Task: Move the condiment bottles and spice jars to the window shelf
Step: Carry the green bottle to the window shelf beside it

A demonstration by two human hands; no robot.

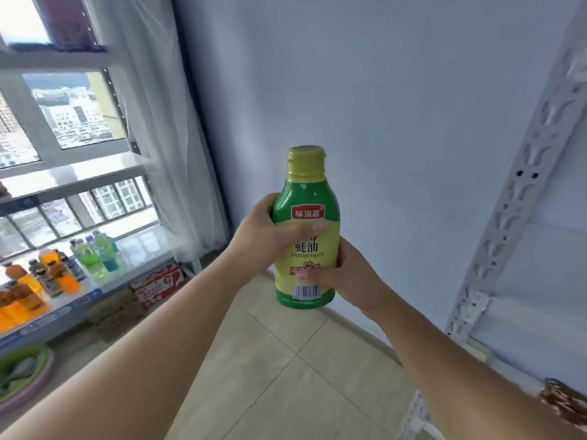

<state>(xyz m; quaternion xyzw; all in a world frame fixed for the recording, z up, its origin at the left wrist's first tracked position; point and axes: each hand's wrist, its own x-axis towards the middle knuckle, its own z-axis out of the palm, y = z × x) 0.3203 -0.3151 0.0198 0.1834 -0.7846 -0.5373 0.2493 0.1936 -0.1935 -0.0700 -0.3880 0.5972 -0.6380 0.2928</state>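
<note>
I hold a green and yellow oyster sauce bottle [306,198] upright in mid-air before the white wall, its yellow cap on top. My left hand [263,233] wraps its upper body, thumb across the label. My right hand [346,274] grips the lower part from the right, fingers over the label above the barcode. The window shelf [79,176] stands at the left, in front of the window; its middle board is bare where visible.
A lower board of the window shelf [63,309] carries several orange, green and blue drink bottles [95,252]. Cardboard boxes [158,282] sit on the floor beneath it. A white metal rack [514,198] rises at the right. A green basin [22,373] lies at bottom left.
</note>
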